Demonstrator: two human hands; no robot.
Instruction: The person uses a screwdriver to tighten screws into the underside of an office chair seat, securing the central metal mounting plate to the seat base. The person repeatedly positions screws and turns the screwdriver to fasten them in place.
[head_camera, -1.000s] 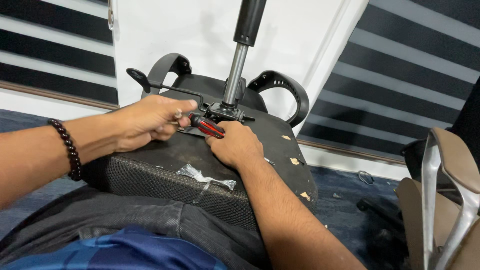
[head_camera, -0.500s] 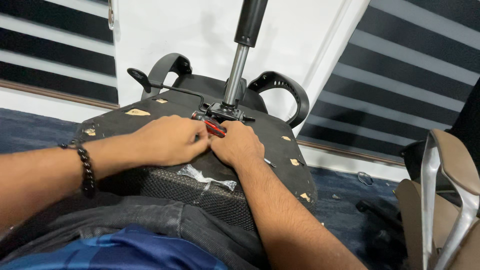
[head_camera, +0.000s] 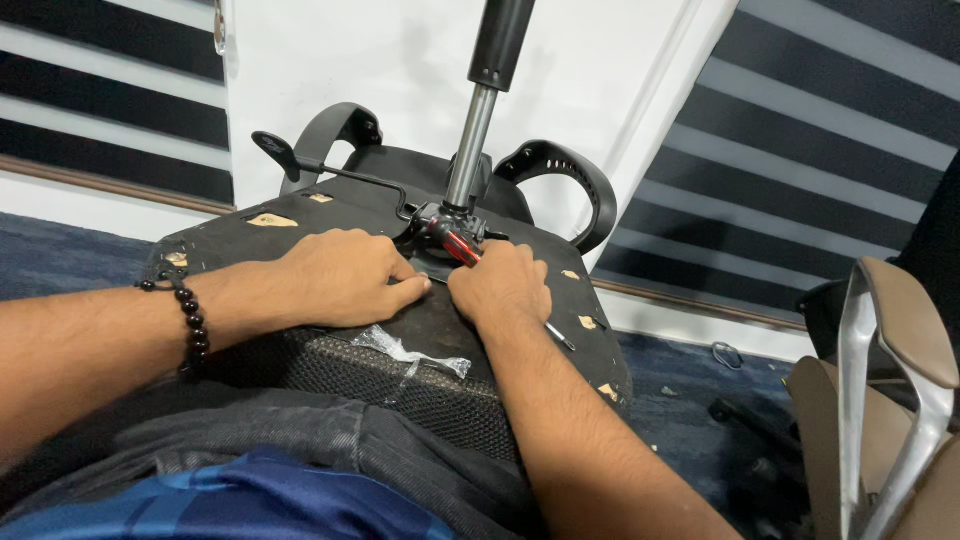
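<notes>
An upturned office chair seat (head_camera: 300, 225) lies across my lap, its black underside facing up. A gas-lift cylinder (head_camera: 472, 140) rises from the metal mechanism (head_camera: 435, 222) at its middle. My right hand (head_camera: 500, 285) is closed around a red-and-black-handled tool (head_camera: 460, 245), its tip at the mechanism. My left hand (head_camera: 345, 278), beaded bracelet (head_camera: 190, 325) on the wrist, presses flat on the seat base just left of the right hand, fingertips touching it. A thin black lever (head_camera: 330, 170) runs left from the mechanism.
Two black armrests (head_camera: 570, 175) curve up behind the seat, against a white wall. Striped blinds hang left and right. A tan chair part with a silver frame (head_camera: 900, 380) stands at right on the blue carpet. Crumpled clear plastic (head_camera: 405, 350) lies on the seat edge.
My left hand has slid back from the mechanism toward me and now rests flat on the seat base. My right hand has stayed on the tool.
</notes>
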